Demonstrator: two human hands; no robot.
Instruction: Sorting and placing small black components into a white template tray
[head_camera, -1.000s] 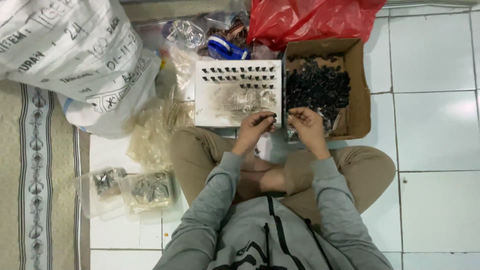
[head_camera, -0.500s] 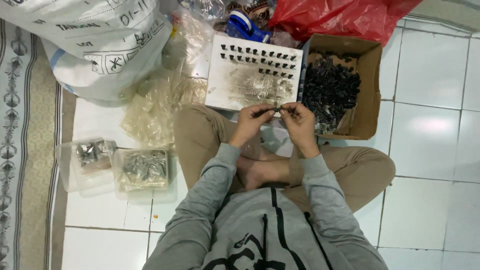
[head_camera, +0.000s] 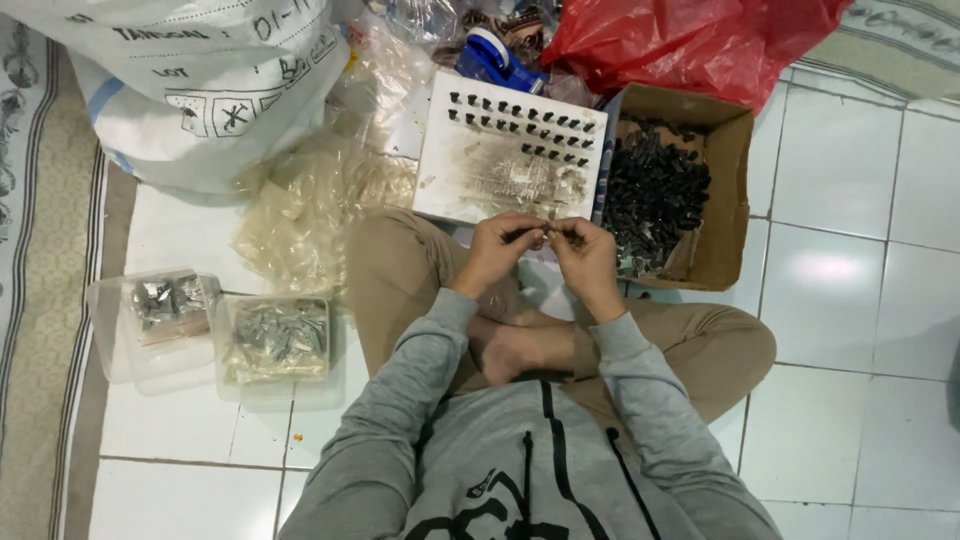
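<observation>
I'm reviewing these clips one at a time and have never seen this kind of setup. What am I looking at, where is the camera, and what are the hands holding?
There is no machine here. A camera worn on the person's head looks down at their own lap as they sit cross-legged on a tiled floor. The left hand and right hand meet at the fingertips, pinching a small dark part between them; it is too small to identify. Just beyond lies a white board with rows of small black pieces standing in it. To its right is a cardboard box full of black pieces. On the left are two clear tubs, a heap of clear bags and a big white sack. A red bag lies at the top.
</observation>
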